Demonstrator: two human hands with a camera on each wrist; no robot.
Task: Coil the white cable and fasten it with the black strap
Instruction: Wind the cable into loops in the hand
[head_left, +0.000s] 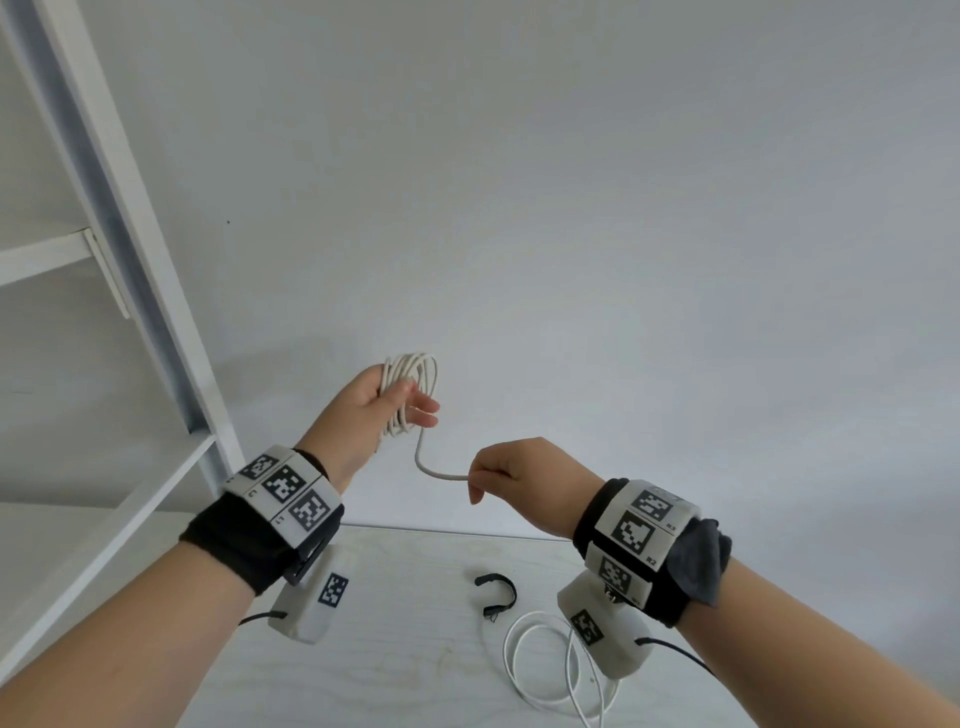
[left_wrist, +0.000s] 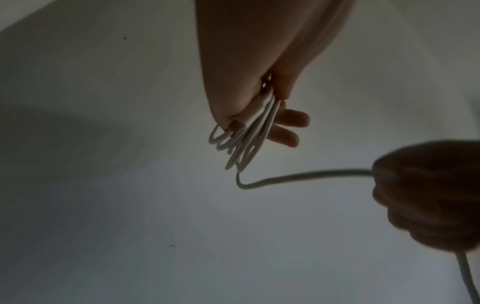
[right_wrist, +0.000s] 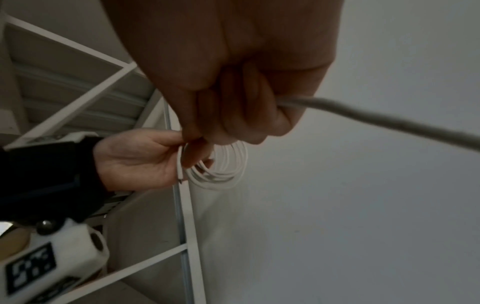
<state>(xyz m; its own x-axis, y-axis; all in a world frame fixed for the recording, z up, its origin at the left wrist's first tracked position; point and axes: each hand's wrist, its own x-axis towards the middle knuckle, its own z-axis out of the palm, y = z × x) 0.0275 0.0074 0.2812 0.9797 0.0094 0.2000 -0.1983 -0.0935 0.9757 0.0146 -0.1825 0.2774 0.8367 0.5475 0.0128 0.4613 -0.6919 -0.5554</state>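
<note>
While the left hand (head_left: 371, 410) holds up several wound loops of the white cable (head_left: 410, 389), thumb pinching them against the palm, two fingers extended, the right hand (head_left: 511, 470) is curled round the loose run — slack trails to the table (head_left: 405, 649). Black strap (head_left: 497, 594) lies there, untouched.

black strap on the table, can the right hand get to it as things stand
Probably not yet. The black strap lies in the open on the table with nothing over it, but the right hand is raised above it and grips the white cable, so it would have to let go first.
</note>
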